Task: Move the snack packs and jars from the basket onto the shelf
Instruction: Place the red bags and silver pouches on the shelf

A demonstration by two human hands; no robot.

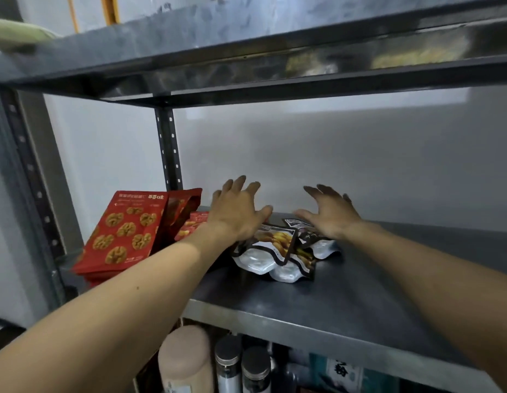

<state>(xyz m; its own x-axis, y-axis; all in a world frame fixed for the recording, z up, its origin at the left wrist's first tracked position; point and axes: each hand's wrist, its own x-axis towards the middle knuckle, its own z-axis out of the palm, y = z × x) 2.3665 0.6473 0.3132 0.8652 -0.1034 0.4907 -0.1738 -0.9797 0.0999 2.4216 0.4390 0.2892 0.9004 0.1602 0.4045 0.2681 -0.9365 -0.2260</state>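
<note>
Snack packs (278, 245) flat on shelf (360, 307), left grip (236, 215) and right grip (330, 214) over them, both spread, holding nothing

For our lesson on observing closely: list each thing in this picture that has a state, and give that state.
Red walnut-print snack pack: standing tilted, left end.
Silver-and-black snack pouches: lying flat on the grey metal shelf.
Left hand: open, fingers spread.
Right hand: open, fingers spread.
Dark-lidded clear jars: upright, lids on.
</note>
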